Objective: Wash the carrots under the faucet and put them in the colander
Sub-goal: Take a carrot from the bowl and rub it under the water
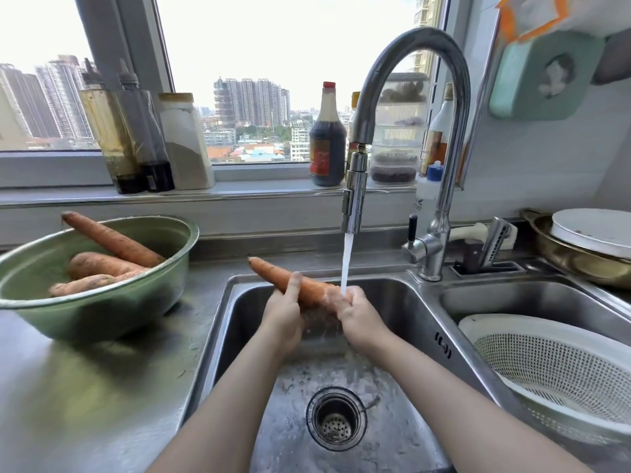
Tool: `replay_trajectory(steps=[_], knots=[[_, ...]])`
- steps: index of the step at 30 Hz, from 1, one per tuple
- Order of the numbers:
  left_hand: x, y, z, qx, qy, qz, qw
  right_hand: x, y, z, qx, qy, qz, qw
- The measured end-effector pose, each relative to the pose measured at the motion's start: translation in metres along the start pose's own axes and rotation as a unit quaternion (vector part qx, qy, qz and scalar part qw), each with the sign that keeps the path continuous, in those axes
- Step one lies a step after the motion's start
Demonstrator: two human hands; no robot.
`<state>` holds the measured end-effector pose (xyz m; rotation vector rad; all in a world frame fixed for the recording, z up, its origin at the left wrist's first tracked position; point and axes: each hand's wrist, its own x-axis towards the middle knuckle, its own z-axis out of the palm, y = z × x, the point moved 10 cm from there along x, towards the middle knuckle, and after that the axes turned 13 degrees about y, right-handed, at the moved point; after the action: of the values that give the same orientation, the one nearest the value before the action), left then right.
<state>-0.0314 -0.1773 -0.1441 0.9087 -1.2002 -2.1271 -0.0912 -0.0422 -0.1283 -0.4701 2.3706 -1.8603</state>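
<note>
— Where is the carrot that is being washed?

— The long orange carrot point(269, 271) lies slanted over the stainless steel sink basin point(235, 322). Its tapered tip points up and to the left. Its thick end sits low under the thin white stream of water point(346, 264) falling from the curved steel faucet point(355, 196). The skin looks rough and streaked with dirt.

— And the hands?

— The left hand point(283, 315) grips the carrot about mid-length, with the fingers curled round it from below and one finger laid straight up across the skin. The right hand point(356, 312) wraps the thick end just where the water lands. Its fingers are closed round the carrot, but spray blurs them and I cannot tell how each one lies.

— The other carrots?

— Three dusty carrots point(112, 238) lie in a round green metal bowl point(102, 312) on the brushed steel counter point(85, 387) to the left of the sink. The longest leans on the rim and sticks out past it.

— The colander?

— The white plastic colander point(546, 367) is round, with a fine grid of holes. It sits in the smaller right-hand basin point(512, 302), well apart from the hands.

— And the floor of the main basin?

— It has a round drain with a perforated metal strainer point(336, 418), and the wet steel around it is flecked with droplets.
</note>
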Motion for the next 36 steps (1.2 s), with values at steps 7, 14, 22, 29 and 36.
replay_trajectory(steps=[7,14,22,29,36], knots=[[-0.019,0.003,0.022,-0.040,-0.084,0.004,0.996,-0.009,0.010,-0.007,0.039,-0.022,0.120,0.992],[-0.022,-0.012,0.011,0.052,0.012,-0.036,0.998,-0.020,0.025,0.001,-0.007,-0.075,0.142,0.987],[-0.032,-0.020,0.039,0.115,-0.126,-0.001,0.985,-0.029,0.020,0.011,0.078,-0.170,0.141,0.972],[-0.020,-0.011,0.027,0.101,-0.085,-0.003,0.991,-0.027,0.017,0.016,0.224,-0.171,0.216,0.935],[-0.035,-0.010,0.045,0.064,-0.198,0.001,0.978,-0.016,0.023,0.003,0.214,-0.125,0.206,0.947]])
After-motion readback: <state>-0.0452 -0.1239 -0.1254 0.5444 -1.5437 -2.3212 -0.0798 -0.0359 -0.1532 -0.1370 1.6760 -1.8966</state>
